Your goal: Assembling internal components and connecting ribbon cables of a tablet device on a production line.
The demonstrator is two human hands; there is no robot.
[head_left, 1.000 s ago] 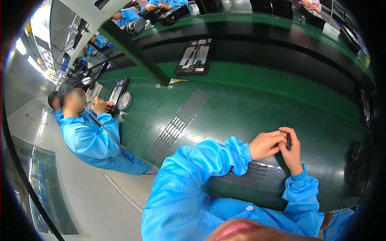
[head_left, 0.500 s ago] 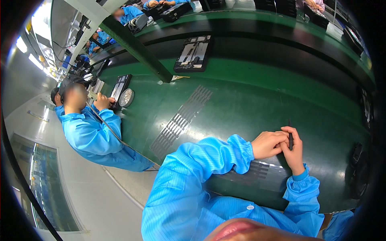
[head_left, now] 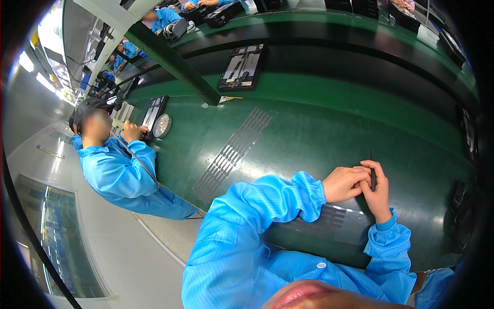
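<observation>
left arm [head_left: 247, 211]: bent, reaching over the counter's [head_left: 309, 129] near edge | left hand [head_left: 340, 184]: over counter, fingers bent, meeting right hand [head_left: 379, 193] | right arm [head_left: 388, 247]: across near edge | right hand: over counter, fingers curled

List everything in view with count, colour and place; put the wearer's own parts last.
Workbench: one, green, across the middle
Post: one, green, upper left
Parts tray: one, black, right of the post
Second tray: one, black, before the nearest co-worker
Round dish: one, grey, beside that tray
Sheets of strips: two, dark, on the workbench
Far trays: several, black, top edge
Co-workers: several, mostly blue-clad, left and top
Unclear items: uncounted, black, right edge
Pen-like tool: one, black, in the right hand
Sleeves: two, blue, lower centre
Left hand: one, bare, touching the right
Right hand: one, bare, right of centre
</observation>
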